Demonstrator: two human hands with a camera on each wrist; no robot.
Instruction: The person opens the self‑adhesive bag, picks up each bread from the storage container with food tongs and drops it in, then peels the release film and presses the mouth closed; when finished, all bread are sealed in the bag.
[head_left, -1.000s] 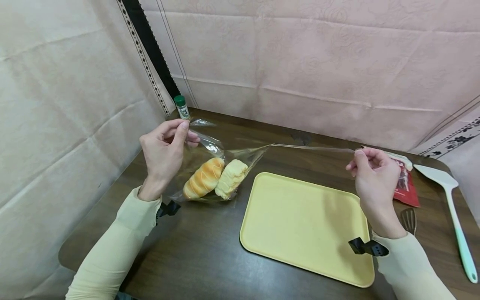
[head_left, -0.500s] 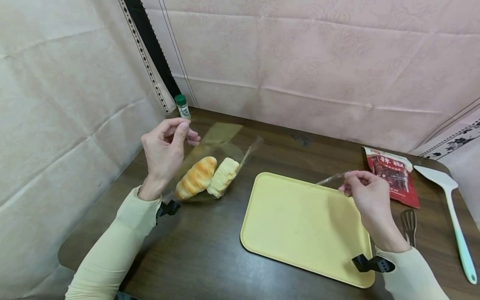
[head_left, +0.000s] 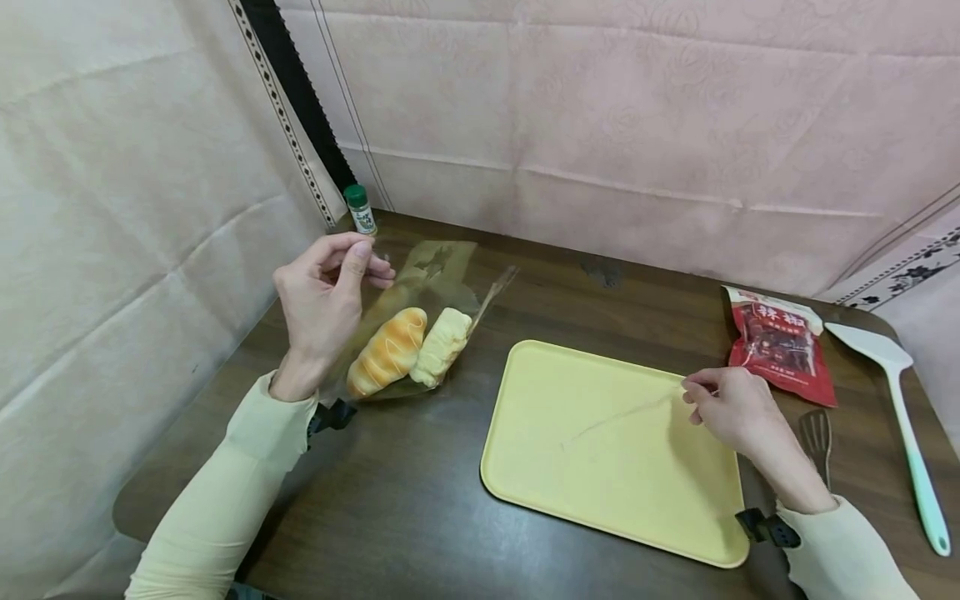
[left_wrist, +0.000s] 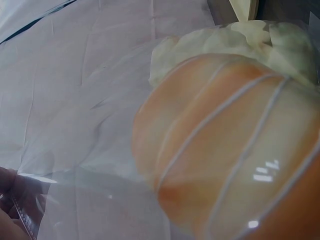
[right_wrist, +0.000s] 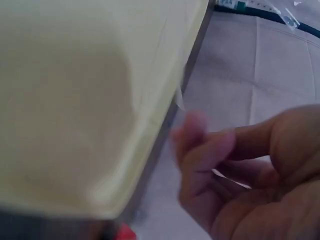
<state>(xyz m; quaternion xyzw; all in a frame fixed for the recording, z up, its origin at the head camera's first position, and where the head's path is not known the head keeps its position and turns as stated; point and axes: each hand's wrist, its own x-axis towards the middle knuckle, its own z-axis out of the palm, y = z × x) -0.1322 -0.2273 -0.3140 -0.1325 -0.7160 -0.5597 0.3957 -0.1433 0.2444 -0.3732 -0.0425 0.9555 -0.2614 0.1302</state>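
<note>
My left hand (head_left: 322,292) pinches the top corner of a clear plastic bag (head_left: 442,262) between thumb and fingers. Inside the bag are an orange-brown bread roll (head_left: 387,352) with white lines and a pale yellow bread piece (head_left: 441,347). Both breads fill much of the left wrist view, the roll (left_wrist: 225,150) in front. At the right, my right hand (head_left: 731,408) has thumb and fingertips together at one end of a thin clear plastic strip (head_left: 618,414). The strip trails over the yellow tray (head_left: 600,500). In the right wrist view the fingertips are blurred.
A red food packet (head_left: 783,350) lies beyond my right hand. Beside it are a fork (head_left: 817,437) and a white spatula (head_left: 911,442) with a mint handle. A green-capped bottle (head_left: 361,210) stands at the table's back left corner, near the cloth walls.
The strip stretched from the bag to my right hand has come apart from the bag. My right hand has moved down and nearer, over the tray's edge. The bag has sagged slightly left.
</note>
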